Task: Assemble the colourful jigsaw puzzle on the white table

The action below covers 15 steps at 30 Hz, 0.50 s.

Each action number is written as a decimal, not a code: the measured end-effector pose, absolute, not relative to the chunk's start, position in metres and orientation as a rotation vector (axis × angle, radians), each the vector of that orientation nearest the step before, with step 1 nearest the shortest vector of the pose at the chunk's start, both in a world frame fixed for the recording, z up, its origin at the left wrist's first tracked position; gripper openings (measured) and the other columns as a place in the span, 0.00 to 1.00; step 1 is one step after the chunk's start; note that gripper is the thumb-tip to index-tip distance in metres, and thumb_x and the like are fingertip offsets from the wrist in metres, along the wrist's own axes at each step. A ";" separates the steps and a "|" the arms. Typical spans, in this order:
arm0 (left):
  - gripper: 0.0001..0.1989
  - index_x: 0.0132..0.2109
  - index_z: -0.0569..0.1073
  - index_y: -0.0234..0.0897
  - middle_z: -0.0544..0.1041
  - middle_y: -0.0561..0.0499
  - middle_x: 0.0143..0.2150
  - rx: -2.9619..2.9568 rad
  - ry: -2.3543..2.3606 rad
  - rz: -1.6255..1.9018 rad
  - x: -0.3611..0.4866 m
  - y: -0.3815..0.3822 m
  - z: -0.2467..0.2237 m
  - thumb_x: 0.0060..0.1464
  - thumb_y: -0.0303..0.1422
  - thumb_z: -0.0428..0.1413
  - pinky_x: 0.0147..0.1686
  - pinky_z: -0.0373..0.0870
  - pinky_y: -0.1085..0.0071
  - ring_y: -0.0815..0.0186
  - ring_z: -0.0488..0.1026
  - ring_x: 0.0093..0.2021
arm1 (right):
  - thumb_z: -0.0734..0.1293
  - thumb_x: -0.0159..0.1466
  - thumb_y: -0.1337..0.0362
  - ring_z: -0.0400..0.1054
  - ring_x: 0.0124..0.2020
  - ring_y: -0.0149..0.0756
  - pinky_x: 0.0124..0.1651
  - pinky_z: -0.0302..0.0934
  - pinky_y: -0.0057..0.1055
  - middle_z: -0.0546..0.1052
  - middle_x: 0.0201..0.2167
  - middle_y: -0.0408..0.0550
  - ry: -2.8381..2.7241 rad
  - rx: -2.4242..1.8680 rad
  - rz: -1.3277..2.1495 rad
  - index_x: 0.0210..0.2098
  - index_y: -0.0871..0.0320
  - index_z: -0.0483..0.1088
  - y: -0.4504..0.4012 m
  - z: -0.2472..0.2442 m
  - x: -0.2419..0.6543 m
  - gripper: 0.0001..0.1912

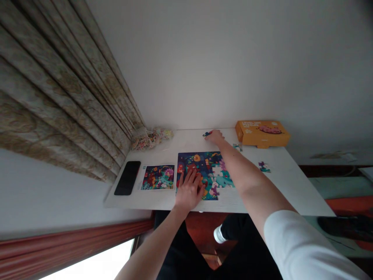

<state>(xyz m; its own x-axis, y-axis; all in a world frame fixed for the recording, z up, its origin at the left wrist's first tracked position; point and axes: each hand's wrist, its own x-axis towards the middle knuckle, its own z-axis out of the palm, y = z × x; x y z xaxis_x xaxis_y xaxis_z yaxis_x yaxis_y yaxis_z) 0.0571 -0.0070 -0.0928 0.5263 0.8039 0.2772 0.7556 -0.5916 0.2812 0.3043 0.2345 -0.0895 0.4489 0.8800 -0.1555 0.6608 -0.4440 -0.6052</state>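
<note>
My left hand (189,190) lies with spread fingers on a colourful jigsaw puzzle (201,163), which has gaps along its right side. At the table's far edge, my right hand (216,137) pinches a small dark jigsaw piece (207,133) at its fingertips. A loose pale jigsaw piece (237,147) lies just right of that hand, and a purple and teal cluster of pieces (264,167) sits farther right. A printed picture card (157,177) with matching colours lies left of the puzzle.
A black smartphone (127,178) lies at the left end of the white table (279,190). An orange box (262,133) stands at the far right edge. A crumpled plastic bag (151,139) of printed material sits by a draped curtain (58,89).
</note>
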 end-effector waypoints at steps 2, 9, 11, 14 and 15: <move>0.21 0.64 0.73 0.41 0.70 0.41 0.70 2.626 1.357 0.571 0.057 -0.007 -0.092 0.71 0.42 0.51 0.73 0.58 0.41 0.52 0.64 0.73 | 0.78 0.52 0.67 0.74 0.51 0.46 0.55 0.65 0.42 0.80 0.49 0.60 -1.375 -2.153 0.658 0.45 0.62 0.76 0.228 -0.087 0.310 0.21; 0.20 0.63 0.74 0.41 0.71 0.42 0.70 2.635 1.353 0.569 0.057 -0.005 -0.091 0.71 0.40 0.51 0.72 0.58 0.43 0.51 0.65 0.72 | 0.74 0.58 0.61 0.75 0.32 0.38 0.39 0.68 0.33 0.81 0.31 0.46 -1.191 -1.742 0.703 0.46 0.58 0.75 0.161 -0.082 0.335 0.17; 0.19 0.63 0.74 0.41 0.72 0.42 0.69 2.649 1.349 0.578 0.057 -0.005 -0.091 0.71 0.39 0.50 0.72 0.58 0.43 0.52 0.65 0.72 | 0.75 0.57 0.57 0.74 0.28 0.37 0.35 0.68 0.32 0.79 0.30 0.44 -1.072 -1.644 0.729 0.51 0.57 0.73 0.125 -0.083 0.348 0.24; 0.19 0.62 0.74 0.41 0.72 0.42 0.69 2.669 1.344 0.577 0.057 -0.005 -0.091 0.71 0.38 0.50 0.72 0.58 0.44 0.52 0.65 0.72 | 0.76 0.54 0.53 0.74 0.28 0.37 0.34 0.69 0.34 0.78 0.31 0.43 -1.044 -1.532 0.764 0.53 0.55 0.75 0.059 -0.088 0.367 0.28; 0.19 0.62 0.74 0.40 0.72 0.42 0.69 2.672 1.342 0.574 0.057 -0.004 -0.091 0.71 0.38 0.50 0.72 0.58 0.43 0.52 0.65 0.72 | 0.76 0.54 0.52 0.74 0.28 0.38 0.34 0.70 0.35 0.78 0.30 0.43 -1.034 -1.511 0.774 0.52 0.55 0.75 0.035 -0.090 0.372 0.28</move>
